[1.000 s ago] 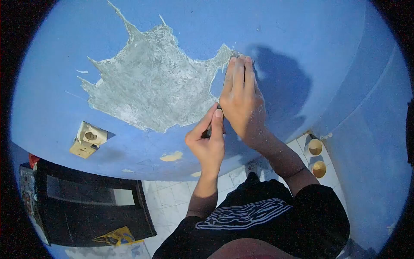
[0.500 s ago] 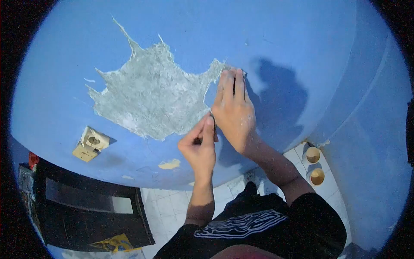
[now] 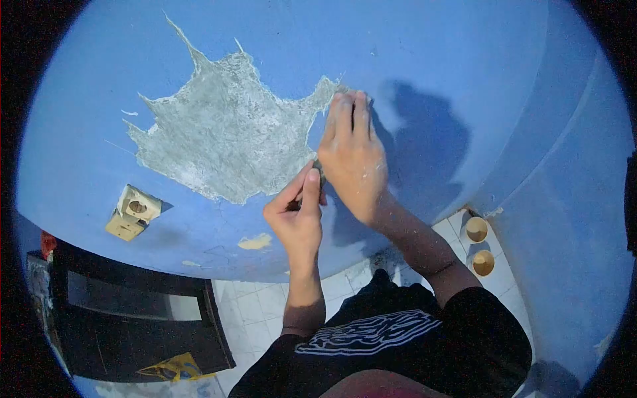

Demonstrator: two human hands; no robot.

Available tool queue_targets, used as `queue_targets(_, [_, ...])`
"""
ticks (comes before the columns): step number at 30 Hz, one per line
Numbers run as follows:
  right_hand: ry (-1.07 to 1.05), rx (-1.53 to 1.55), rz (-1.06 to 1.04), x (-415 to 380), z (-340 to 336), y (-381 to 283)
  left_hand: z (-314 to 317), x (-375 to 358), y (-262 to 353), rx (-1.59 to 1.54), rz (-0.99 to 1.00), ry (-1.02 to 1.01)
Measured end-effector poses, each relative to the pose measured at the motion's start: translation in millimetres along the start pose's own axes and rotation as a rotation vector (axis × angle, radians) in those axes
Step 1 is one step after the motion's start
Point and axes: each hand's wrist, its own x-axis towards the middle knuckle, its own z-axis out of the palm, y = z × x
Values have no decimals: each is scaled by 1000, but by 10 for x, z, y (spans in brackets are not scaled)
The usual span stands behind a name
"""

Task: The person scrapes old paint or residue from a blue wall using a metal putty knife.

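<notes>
Large, jagged patch of rough grey bare surface (image 3: 219,132) sits on the blue painted wall (image 3: 318,40), with pale ragged edges; paint looks off across nearly all of it, bar whitish smears. Blue coat is whole over most of the surrounding wall, including above the patch and right of the hands; can't tell how much of that is meant to change. Left hand (image 3: 295,222) pinches a small dark object (image 3: 316,170) between thumb and fingers, at the patch's lower right edge. Right hand (image 3: 355,162) lies just beside it, fingers extended against the wall near the tip of the patch's narrow right arm; something greyish shows at its fingertips, mostly covered, grip can't be told. Cream plastic socket (image 3: 136,207) juts out, tilted, below left of the patch.
</notes>
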Motion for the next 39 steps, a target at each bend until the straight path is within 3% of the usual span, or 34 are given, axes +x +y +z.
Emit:
queue_targets(20, [60,20,-33,23,19,62,98,-2,-46,16,-7,15])
queue_targets(24, [-9,-28,-56,99,-26,182,189,104,-23,-12,-23,-11])
queue_targets(39, [13,14,-56,52,-27,19,-66,-29,50,10,-31,16])
